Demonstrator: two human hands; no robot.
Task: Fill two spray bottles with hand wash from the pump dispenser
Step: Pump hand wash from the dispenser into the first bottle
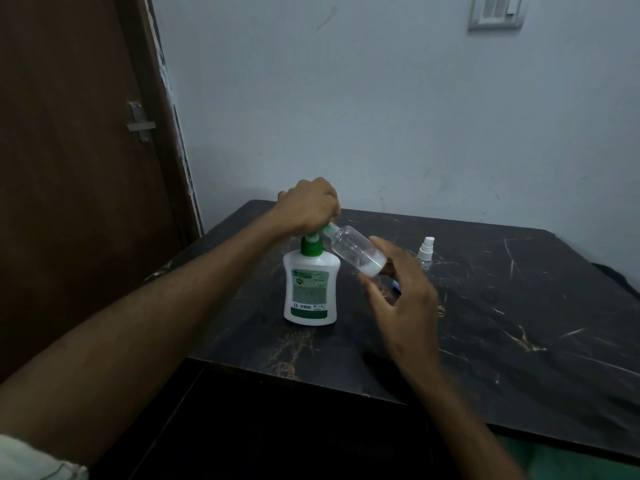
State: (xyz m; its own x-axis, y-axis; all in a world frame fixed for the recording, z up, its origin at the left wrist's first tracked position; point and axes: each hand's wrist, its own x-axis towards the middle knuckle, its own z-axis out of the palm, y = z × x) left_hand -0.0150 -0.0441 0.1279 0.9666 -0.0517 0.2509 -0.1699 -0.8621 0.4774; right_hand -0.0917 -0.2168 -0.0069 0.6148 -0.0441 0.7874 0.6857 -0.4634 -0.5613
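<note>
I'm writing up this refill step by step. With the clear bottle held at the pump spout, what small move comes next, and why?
Probably another press of the pump dispenser with the left hand: the clear bottle that the right hand holds tilted to the spout shows only a little white liquid at its base.

Pump head of hand wash dispenser (310, 285) hidden under left hand (306, 206); nozzle tip covered where it meets mouth of clear spray bottle (353, 252). Dispenser label print too small to read. Bottle's base end partly behind right hand (401, 296) fingers. Small blue thing (396, 288) near right hand mostly hidden, cannot tell what. Second spray bottle (425, 254), far right of hand: lower body screened by fingers. Table (519, 323) cut by right edge; wall switch plate (496, 12) cut by top edge. Pale sleeve (31, 460) cut at near left corner.
</note>
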